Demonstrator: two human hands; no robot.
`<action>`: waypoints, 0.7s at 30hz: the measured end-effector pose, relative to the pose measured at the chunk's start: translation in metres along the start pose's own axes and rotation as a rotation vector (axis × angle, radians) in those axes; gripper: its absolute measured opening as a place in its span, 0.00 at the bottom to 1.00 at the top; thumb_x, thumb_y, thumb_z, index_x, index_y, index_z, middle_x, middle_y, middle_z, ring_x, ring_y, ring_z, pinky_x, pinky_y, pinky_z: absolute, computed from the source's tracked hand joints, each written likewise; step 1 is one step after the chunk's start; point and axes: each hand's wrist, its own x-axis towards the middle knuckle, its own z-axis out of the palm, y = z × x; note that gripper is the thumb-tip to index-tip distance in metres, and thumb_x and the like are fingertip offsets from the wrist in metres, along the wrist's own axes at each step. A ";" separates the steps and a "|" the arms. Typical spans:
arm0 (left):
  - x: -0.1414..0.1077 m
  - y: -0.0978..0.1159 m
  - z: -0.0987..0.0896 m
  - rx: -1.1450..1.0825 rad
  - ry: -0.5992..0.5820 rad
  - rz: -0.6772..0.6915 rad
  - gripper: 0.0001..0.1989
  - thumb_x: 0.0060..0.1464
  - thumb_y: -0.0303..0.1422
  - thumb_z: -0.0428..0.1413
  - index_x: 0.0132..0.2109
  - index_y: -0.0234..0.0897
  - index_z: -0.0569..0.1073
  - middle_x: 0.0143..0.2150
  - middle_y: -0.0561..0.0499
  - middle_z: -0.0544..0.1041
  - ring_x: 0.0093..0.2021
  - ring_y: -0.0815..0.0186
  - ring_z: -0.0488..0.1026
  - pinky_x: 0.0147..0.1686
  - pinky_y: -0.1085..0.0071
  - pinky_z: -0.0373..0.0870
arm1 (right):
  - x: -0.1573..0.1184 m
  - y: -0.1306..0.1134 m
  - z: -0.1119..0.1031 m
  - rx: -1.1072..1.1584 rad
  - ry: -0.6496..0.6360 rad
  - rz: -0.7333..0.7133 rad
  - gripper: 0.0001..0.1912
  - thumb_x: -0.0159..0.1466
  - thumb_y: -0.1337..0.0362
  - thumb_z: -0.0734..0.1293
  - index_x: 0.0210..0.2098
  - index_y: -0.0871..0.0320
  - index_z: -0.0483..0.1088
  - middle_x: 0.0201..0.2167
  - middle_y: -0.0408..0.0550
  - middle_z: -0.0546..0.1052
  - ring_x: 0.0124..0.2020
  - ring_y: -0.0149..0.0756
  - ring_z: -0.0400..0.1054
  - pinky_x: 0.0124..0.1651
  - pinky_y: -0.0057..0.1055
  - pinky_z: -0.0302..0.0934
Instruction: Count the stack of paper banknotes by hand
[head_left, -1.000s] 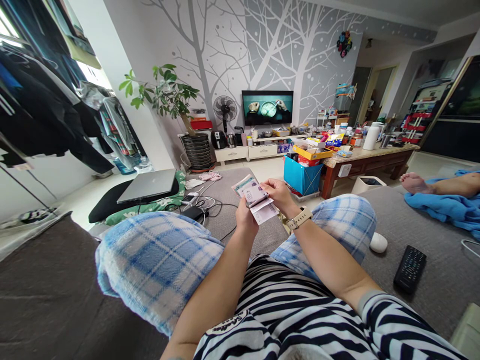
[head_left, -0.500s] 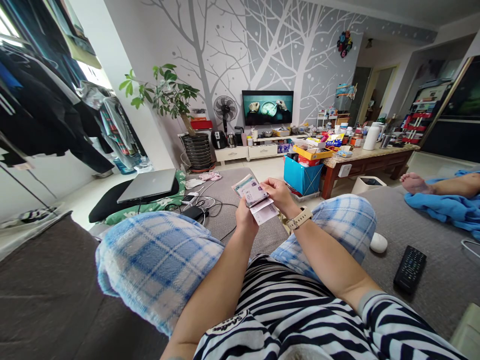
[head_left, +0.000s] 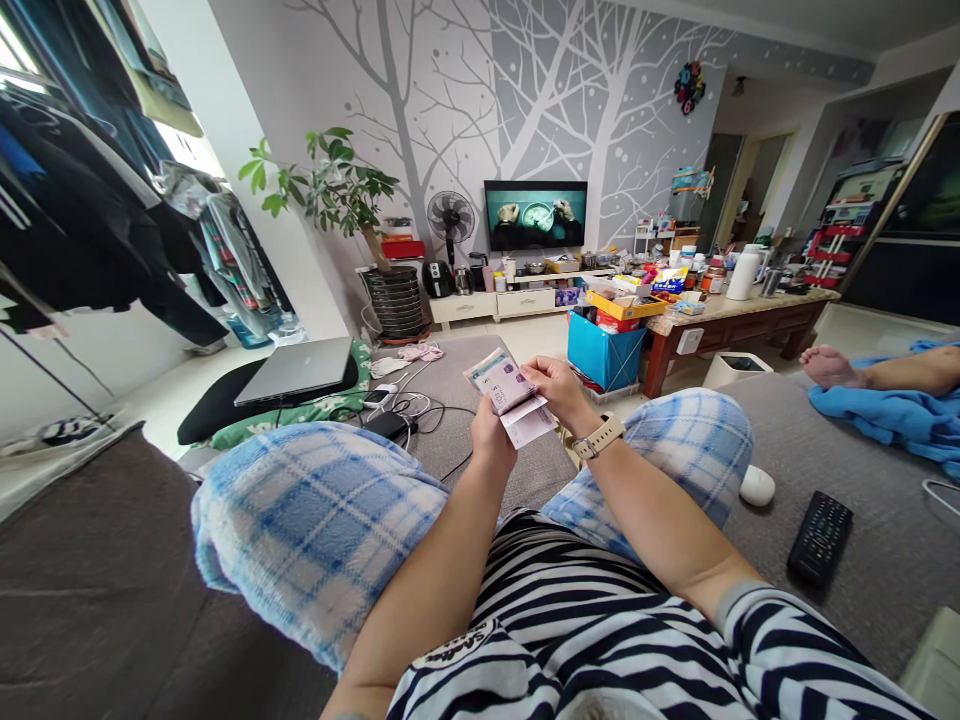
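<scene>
Paper in grip: clamping printed notes (head_left: 502, 384) with the left hand (head_left: 491, 435) and pinching their edge with the right hand (head_left: 556, 387). Holding them above grey upholstery (head_left: 534, 482).

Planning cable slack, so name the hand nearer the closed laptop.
Left. The left hand, on the banknotes, is off the laptop's right side; the right hand is farther right, also on them.

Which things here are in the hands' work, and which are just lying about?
In hand:
- banknotes, held by both left hand and right hand

Lying about:
- grey laptop, closed, left of the legs
- black remote and white mouse, on the right
- blue bin, by the wooden table
</scene>
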 end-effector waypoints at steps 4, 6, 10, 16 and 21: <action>-0.001 0.001 0.002 -0.015 0.018 0.003 0.11 0.55 0.30 0.56 0.45 0.34 0.78 0.37 0.44 0.81 0.43 0.55 0.79 0.45 0.61 0.75 | 0.000 0.000 0.000 0.007 0.006 -0.022 0.16 0.55 0.49 0.67 0.23 0.56 0.67 0.23 0.42 0.69 0.28 0.33 0.61 0.31 0.30 0.56; -0.002 0.001 0.004 -0.016 0.034 0.003 0.11 0.55 0.30 0.56 0.45 0.34 0.78 0.37 0.44 0.81 0.42 0.55 0.79 0.45 0.61 0.75 | 0.000 -0.001 0.000 0.002 0.008 -0.023 0.17 0.55 0.49 0.67 0.23 0.56 0.67 0.23 0.42 0.69 0.28 0.33 0.61 0.31 0.30 0.56; -0.005 0.004 0.006 -0.019 0.028 -0.014 0.12 0.57 0.32 0.55 0.47 0.35 0.77 0.38 0.45 0.82 0.41 0.56 0.79 0.45 0.63 0.75 | 0.000 -0.001 0.000 -0.003 0.010 -0.030 0.17 0.55 0.48 0.67 0.23 0.56 0.67 0.23 0.42 0.69 0.27 0.33 0.61 0.31 0.30 0.56; -0.008 0.007 0.010 -0.049 0.092 -0.033 0.13 0.62 0.32 0.52 0.49 0.34 0.76 0.41 0.45 0.82 0.39 0.60 0.79 0.43 0.66 0.75 | -0.002 -0.003 0.000 0.066 -0.057 0.014 0.20 0.58 0.45 0.67 0.23 0.56 0.67 0.16 0.41 0.68 0.20 0.31 0.59 0.28 0.30 0.55; -0.010 0.008 0.010 -0.049 0.093 -0.038 0.11 0.60 0.32 0.55 0.47 0.32 0.77 0.38 0.45 0.81 0.35 0.61 0.79 0.42 0.66 0.75 | 0.000 0.002 -0.001 0.043 -0.011 -0.001 0.19 0.54 0.48 0.71 0.23 0.56 0.67 0.17 0.40 0.68 0.22 0.30 0.60 0.28 0.30 0.55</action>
